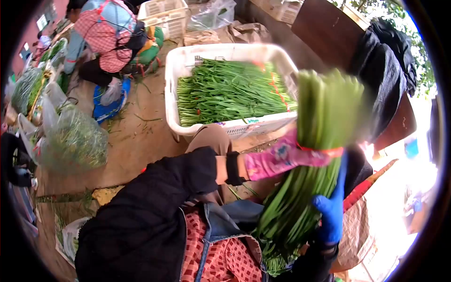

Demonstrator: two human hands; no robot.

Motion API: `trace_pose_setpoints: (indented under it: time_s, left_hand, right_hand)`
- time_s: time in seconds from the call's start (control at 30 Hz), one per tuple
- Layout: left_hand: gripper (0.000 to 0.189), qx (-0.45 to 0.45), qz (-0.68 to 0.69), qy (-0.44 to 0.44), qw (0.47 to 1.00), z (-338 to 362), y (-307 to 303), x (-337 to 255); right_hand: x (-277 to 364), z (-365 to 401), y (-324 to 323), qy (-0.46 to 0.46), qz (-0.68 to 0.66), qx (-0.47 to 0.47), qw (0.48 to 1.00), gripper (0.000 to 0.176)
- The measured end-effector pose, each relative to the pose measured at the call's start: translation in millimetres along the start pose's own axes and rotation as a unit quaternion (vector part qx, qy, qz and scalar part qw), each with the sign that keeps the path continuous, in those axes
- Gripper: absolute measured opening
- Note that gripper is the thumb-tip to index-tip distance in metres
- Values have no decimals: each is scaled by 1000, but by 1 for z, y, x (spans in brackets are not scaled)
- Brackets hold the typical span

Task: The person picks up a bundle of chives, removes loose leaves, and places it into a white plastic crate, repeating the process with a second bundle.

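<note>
The person holds a bundle of green stalks (305, 197) upright over their lap, its top blurred. The left hand (282, 159), in a pink glove, is closed round the bundle just beside a red band (324, 151). The right hand (330, 214), in a blue glove, is wrapped round the stalks lower down. Beyond the knees a white crate (174, 84) on the floor (136, 141) holds more stalks (225, 91). Another person (105, 33) crouches at far left, near a plastic bag of greens (77, 138)

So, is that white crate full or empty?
Partly full: green stalks lie in a layer across the white crate, below its rim.
</note>
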State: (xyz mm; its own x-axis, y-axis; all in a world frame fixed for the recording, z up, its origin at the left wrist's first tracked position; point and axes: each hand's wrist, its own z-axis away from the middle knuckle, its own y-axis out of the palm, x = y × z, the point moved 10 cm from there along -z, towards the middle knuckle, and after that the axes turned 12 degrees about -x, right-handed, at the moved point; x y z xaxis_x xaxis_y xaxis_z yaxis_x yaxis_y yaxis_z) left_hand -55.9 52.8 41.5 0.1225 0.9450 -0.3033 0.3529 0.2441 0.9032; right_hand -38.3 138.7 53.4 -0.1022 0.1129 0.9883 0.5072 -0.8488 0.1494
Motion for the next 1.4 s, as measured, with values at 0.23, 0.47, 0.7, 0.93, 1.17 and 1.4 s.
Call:
trace_pose_setpoints:
  time_s: [0.23, 0.47, 0.7, 0.93, 1.17, 1.4]
  left_hand:
    - [55, -216, -274, 236, 907, 58, -43, -149]
    - [67, -215, -385, 265, 858, 84, -75, -229]
    - [73, -479, -795, 325, 179, 280, -153, -317]
    - [73, -576, -766, 223, 177, 319, -202, -300]
    - [61, -570, -774, 207, 184, 316, -202, -307]
    - [58, -565, -788, 165, 181, 313, -206, -306]
  right_hand:
    - [-46, -67, 100, 115, 99, 100, 983, 72]
    - [-38, -130, 135, 53, 147, 63, 986, 57]
    - [65, -240, 98, -220, 427, 55, 876, 75]
    - [31, -343, 219, -355, 613, 120, 696, 79]
    - [-121, -388, 373, -417, 593, 302, 619, 73]
    - [-321, -422, 425, -523, 644, 187, 526, 65]
